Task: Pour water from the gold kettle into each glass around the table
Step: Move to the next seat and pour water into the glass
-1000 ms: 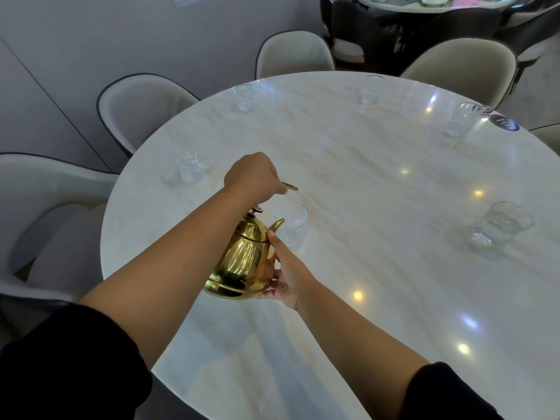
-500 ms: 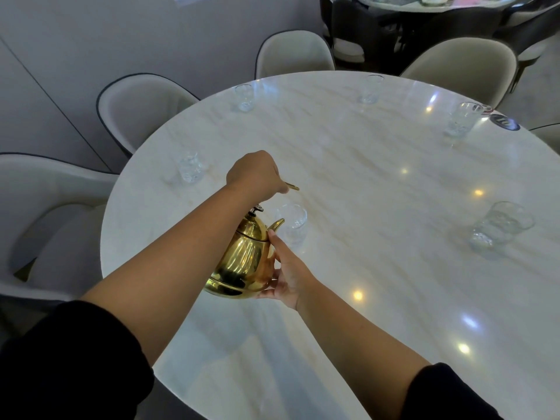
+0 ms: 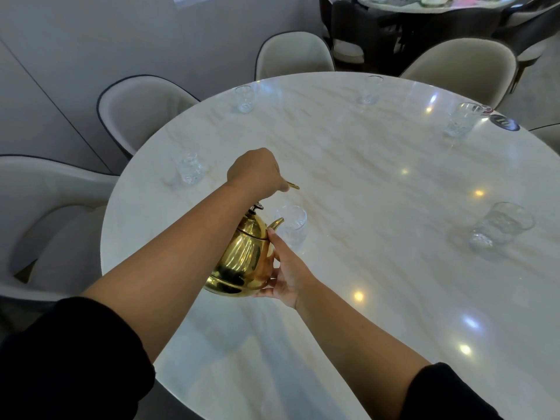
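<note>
The gold kettle (image 3: 242, 262) hangs tilted over the round marble table (image 3: 378, 207), just left of the frame's centre, its spout (image 3: 276, 222) pointing up and to the right at the rim of the nearest glass (image 3: 291, 225). The left hand (image 3: 256, 172) is clenched in a fist above it, closed around the kettle's handle, of which only a thin gold tip (image 3: 293, 185) pokes out past the knuckles. The right hand (image 3: 286, 274) is spread flat against the kettle's right side and underside, fingers (image 3: 274, 241) extended up along the body toward the spout, bracing rather than gripping. Both forearms come in from the bottom of the frame out of black sleeves (image 3: 60, 359). Whether water is running from the spout I cannot tell; the glass is clear and the light glares off the table there. Other glasses stand well apart around the table's edge: one at mid left (image 3: 189, 168), one at upper left (image 3: 244, 98), one at the top (image 3: 369, 89), one at upper right (image 3: 462, 119) beside a small dark round disc (image 3: 504, 122), and one at mid right (image 3: 500, 225). Cream upholstered chairs (image 3: 142, 107) ring the table along the left and top of the frame.
</note>
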A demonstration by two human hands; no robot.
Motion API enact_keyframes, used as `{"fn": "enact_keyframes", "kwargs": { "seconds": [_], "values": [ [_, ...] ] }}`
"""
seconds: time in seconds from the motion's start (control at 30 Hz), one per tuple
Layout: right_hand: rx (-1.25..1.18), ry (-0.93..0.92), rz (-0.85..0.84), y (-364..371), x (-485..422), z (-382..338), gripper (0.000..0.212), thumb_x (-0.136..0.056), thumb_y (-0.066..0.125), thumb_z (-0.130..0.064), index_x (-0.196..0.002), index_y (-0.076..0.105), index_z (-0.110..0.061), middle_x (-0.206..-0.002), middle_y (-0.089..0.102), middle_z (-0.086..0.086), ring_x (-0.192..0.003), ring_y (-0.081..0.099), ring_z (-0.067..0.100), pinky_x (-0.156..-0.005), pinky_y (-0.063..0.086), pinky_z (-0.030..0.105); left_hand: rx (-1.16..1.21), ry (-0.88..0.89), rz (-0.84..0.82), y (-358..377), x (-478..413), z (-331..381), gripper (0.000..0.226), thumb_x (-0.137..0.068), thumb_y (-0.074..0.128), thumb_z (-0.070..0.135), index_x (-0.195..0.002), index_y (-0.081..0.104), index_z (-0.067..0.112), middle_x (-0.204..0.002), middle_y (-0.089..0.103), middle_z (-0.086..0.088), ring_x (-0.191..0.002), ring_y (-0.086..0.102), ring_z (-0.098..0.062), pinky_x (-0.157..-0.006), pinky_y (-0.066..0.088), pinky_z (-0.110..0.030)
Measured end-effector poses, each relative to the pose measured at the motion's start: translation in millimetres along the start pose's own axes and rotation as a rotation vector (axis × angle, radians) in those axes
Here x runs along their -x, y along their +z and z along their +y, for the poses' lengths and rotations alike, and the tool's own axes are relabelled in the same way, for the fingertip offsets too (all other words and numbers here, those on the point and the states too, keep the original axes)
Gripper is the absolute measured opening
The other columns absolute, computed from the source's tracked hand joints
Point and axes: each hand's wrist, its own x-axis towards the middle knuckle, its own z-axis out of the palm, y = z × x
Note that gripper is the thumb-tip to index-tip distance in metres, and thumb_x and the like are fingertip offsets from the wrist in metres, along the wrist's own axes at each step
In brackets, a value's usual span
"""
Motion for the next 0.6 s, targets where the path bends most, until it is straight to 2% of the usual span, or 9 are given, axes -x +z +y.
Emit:
{"fn": "enact_keyframes", "kwargs": {
  "seconds": [0.17,0.37,0.6],
  "values": [
    [-0.006,0.006,0.001,1.0,-0.1,-0.1,0.091,-0.067,0.076,-0.064,-0.141,0.043,-0.021,-0.137,0.053,0.019,-0.113,0.061,0.041,-0.076,0.057,0.055,-0.02,0.013,-0.003,0.9,-2.0,-0.3,0.019,-0.078,0.074,0.032,-0.087,0.071,0.015,-0.098,0.074,-0.01,-0.086,0.065,-0.026,-0.075,0.051,-0.032],
    [-0.007,0.007,-0.016,-1.0,-0.9,-0.6,0.087,-0.071,0.074,-0.063,-0.14,0.044,-0.019,-0.135,0.055,0.019,-0.112,0.062,0.041,-0.085,0.054,0.059,-0.02,-0.004,-0.005,0.7,-3.5,1.4,0.032,-0.078,0.073,0.032,-0.099,0.074,0.008,-0.099,0.073,-0.01,-0.09,0.067,-0.026,-0.072,0.049,-0.031],
    [-0.012,0.007,-0.023,-0.5,1.8,-2.7,0.087,-0.072,0.073,-0.062,-0.141,0.042,-0.019,-0.137,0.053,0.019,-0.112,0.062,0.041,-0.073,0.057,0.053,-0.027,-0.004,-0.002,2.0,-7.3,1.4,0.034,-0.078,0.074,0.033,-0.102,0.073,0.008,-0.099,0.073,-0.009,-0.092,0.067,-0.026,-0.077,0.053,-0.034]
  ]
}}
